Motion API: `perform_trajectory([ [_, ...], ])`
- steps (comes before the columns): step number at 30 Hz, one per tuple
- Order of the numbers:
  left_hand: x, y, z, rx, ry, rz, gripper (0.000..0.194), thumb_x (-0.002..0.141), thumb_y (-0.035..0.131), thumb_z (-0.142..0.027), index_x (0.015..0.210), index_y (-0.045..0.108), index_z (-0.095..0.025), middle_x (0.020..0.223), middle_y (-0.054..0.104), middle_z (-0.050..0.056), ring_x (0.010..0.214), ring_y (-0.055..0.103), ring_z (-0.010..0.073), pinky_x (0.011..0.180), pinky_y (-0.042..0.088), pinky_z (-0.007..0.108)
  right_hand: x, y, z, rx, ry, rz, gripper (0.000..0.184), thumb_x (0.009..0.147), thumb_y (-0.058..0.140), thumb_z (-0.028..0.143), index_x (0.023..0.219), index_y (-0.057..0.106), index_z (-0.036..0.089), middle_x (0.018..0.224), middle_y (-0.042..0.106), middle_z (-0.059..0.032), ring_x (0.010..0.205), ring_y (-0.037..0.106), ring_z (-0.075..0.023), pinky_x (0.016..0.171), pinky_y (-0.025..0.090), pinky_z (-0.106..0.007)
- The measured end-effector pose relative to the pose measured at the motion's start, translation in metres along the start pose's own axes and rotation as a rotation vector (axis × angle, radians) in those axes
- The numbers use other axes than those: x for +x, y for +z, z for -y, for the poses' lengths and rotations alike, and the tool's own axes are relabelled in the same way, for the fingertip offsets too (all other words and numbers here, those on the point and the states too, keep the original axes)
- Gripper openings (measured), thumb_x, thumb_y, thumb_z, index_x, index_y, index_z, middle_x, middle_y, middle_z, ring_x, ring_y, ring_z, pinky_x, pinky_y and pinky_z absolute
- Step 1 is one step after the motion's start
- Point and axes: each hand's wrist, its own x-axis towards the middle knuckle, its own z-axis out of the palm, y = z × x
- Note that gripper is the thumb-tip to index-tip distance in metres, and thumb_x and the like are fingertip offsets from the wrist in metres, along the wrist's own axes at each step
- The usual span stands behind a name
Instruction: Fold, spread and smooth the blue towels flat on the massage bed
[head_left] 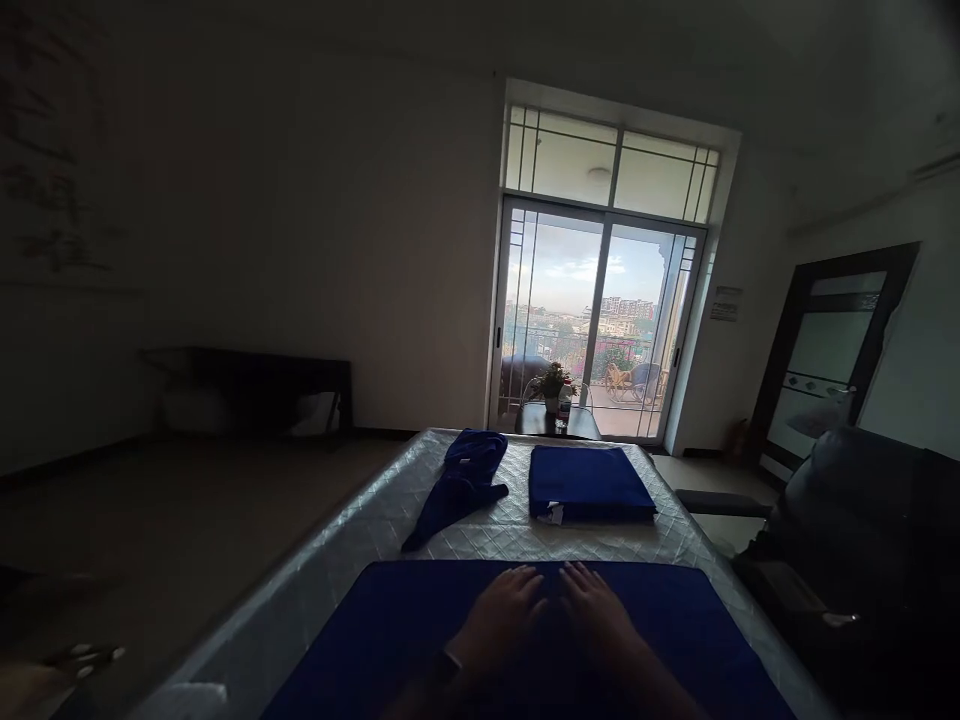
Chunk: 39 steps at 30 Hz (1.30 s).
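Note:
A dark blue cloth [360, 640] is spread flat across the near part of a quilted, shiny mattress [300, 580]. Both of my hands rest on it near its far edge, close together. My left hand [506, 605] lies with fingers stretched forward, a dark band at its wrist. Beside it, my right hand [589, 595] also has its fingers extended and holds nothing. Beyond the cloth, a folded stack of blue fabric [591, 482] with a white tag sits on the right. A crumpled blue garment [465, 485] lies to the left of that stack.
Past the mattress stands a small dark table [525, 422] with a potted plant [553, 382] and a bottle [564, 408]. Sliding glass doors [600, 300] are behind it. A dark leather chair [862, 530] is close on the right; a low black stand [255, 390] is along the left wall.

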Motion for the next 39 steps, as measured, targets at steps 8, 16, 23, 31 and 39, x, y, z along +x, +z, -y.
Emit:
perform_trajectory([
  [8, 0.025, 0.049, 0.008, 0.130, 0.054, 0.029, 0.047, 0.107, 0.035, -0.030, 0.150, 0.051, -0.022, 0.157, 0.049, 0.012, 0.149, 0.040, 0.0273, 0.123, 0.033, 0.052, 0.016, 0.030, 0.022, 0.026, 0.073, -0.006, 0.062, 0.103, 0.018, 0.032, 0.160, 0.032, 0.013, 0.166, 0.030, -0.0077, 0.156, 0.021, -0.0219, 0.128, 0.015, -0.045],
  [16, 0.008, 0.031, 0.040, 0.138, -0.106, 0.084, 0.059, 0.107, 0.030, -0.048, 0.155, 0.043, -0.017, 0.161, 0.039, 0.014, 0.152, 0.033, 0.0296, 0.124, 0.029, 0.054, 0.001, 0.010, -0.009, 0.000, 0.177, 0.042, 0.067, 0.103, 0.022, 0.045, 0.161, 0.028, 0.013, 0.168, 0.025, -0.0054, 0.157, 0.018, -0.0220, 0.127, 0.014, -0.044],
  [23, -0.051, -0.007, 0.144, 0.246, -0.283, 0.098, 0.061, 0.106, 0.024, -0.047, 0.157, 0.040, -0.018, 0.164, 0.037, 0.012, 0.155, 0.027, 0.0284, 0.125, 0.024, 0.051, -0.040, -0.020, -0.113, -0.117, 0.454, 0.045, 0.071, 0.103, 0.017, 0.049, 0.162, 0.026, 0.009, 0.169, 0.022, -0.0075, 0.157, 0.016, -0.0227, 0.128, 0.010, -0.043],
  [31, -0.083, -0.018, 0.215, 0.222, -0.535, 0.041, 0.074, 0.102, 0.021, -0.054, 0.160, 0.028, -0.008, 0.167, 0.029, 0.014, 0.155, 0.025, 0.0297, 0.126, 0.022, 0.054, -0.047, -0.012, -0.165, -0.202, 0.501, 0.047, 0.076, 0.102, 0.018, 0.058, 0.162, 0.026, 0.013, 0.170, 0.020, -0.0065, 0.158, 0.014, -0.0241, 0.128, 0.010, -0.045],
  [39, -0.088, -0.014, 0.242, 0.221, -0.614, -0.018, 0.085, 0.099, 0.019, -0.065, 0.159, 0.028, -0.007, 0.167, 0.028, 0.015, 0.156, 0.023, 0.0328, 0.125, 0.021, 0.057, -0.054, -0.007, -0.204, -0.263, 0.578, 0.015, 0.075, 0.102, 0.015, 0.055, 0.164, 0.020, 0.012, 0.171, 0.019, -0.0072, 0.157, 0.014, -0.0234, 0.127, 0.014, -0.045],
])
